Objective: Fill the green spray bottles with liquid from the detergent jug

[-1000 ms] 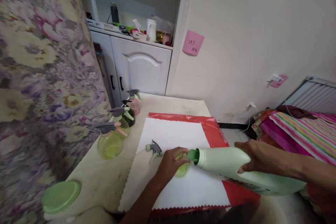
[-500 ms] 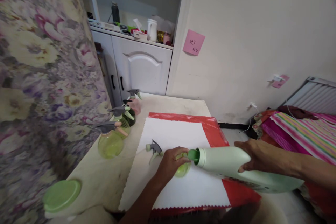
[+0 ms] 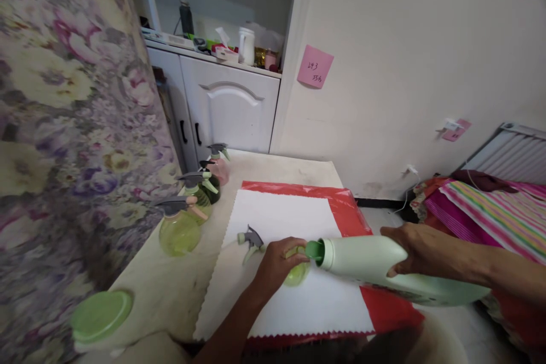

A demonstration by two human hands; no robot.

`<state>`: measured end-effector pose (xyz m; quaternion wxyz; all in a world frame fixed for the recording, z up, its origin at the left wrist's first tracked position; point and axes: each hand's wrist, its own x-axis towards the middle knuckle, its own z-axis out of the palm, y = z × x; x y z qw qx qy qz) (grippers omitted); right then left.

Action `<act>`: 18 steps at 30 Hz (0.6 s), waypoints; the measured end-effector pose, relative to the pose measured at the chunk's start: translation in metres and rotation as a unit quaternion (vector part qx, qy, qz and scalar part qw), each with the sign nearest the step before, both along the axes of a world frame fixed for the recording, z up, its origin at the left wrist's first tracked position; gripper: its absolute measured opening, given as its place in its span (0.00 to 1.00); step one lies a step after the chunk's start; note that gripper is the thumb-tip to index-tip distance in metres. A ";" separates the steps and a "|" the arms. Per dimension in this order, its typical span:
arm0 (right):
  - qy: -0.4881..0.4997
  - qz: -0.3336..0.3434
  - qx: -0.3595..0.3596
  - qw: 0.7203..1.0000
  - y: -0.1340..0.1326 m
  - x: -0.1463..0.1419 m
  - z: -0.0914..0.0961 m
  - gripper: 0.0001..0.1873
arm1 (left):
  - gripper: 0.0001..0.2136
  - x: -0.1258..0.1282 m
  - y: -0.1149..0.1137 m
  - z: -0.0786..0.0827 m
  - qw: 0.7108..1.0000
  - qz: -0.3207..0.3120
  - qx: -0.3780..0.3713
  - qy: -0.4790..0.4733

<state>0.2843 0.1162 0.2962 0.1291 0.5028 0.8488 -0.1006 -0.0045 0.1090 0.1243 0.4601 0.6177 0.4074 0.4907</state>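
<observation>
My left hand [image 3: 278, 264] is wrapped round a small yellow-green round bottle [image 3: 297, 274] standing on a white cloth [image 3: 281, 222]. My right hand [image 3: 413, 248] grips a large pale-green jug [image 3: 384, 270] held almost level, its green spout [image 3: 314, 250] touching the small bottle's mouth. A grey spray head [image 3: 251, 238] lies loose on the cloth just left of my left hand.
A red sheet [image 3: 347, 210] lies under the cloth on a beige table [image 3: 170, 290]. Several spray bottles [image 3: 179, 227] line the table's left edge by a floral curtain [image 3: 63, 125]. A green lid [image 3: 101, 315] sits near left. Beyond stand a white cabinet [image 3: 230, 111] and striped bedding [image 3: 490, 210].
The back end of the jug has risen slightly, bringing it nearer to level. Both hands stay in place.
</observation>
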 end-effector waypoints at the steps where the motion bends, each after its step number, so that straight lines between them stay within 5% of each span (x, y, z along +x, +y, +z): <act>1: 0.001 0.002 0.001 1.000 0.000 0.000 0.000 0.12 | 0.09 0.000 0.000 0.000 1.000 0.002 0.001 0.003; 18: -0.008 0.006 -0.001 1.000 0.001 -0.001 0.002 0.13 | 0.08 0.000 -0.002 0.006 1.000 -0.001 -0.003 -0.001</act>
